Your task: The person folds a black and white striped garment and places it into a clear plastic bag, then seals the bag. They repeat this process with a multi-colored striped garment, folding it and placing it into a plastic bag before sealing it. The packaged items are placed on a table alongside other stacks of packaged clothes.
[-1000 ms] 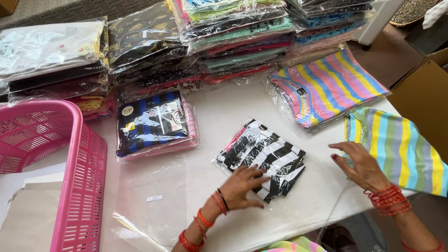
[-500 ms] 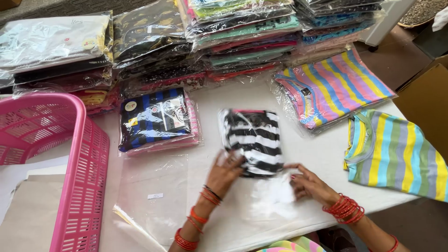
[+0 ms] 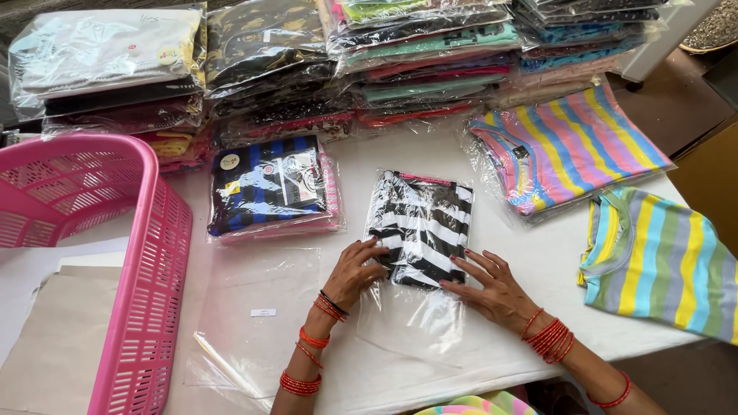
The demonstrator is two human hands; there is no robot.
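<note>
A folded black-and-white striped garment (image 3: 421, 224) lies inside a clear plastic bag (image 3: 419, 307) in the middle of the white table (image 3: 538, 307). My left hand (image 3: 355, 267) presses flat on the bag's lower left edge, fingers spread over the garment. My right hand (image 3: 492, 286) rests flat on the bag's lower right corner. Both wrists carry red bangles. The bag's open end lies loose between my hands, toward me.
A pink plastic basket (image 3: 146, 253) stands at the left. A bagged blue-and-black striped garment (image 3: 269, 184) lies left of centre. Stacks of bagged clothes (image 3: 346, 61) line the back. A bagged pastel striped shirt (image 3: 565, 150), a loose striped shirt (image 3: 661, 257) and empty clear bags (image 3: 254, 323) lie around.
The striped garment turned from slanted to upright and sits inside the clear bag. My right hand came in from the right and both hands now press on the bag's lower end.
</note>
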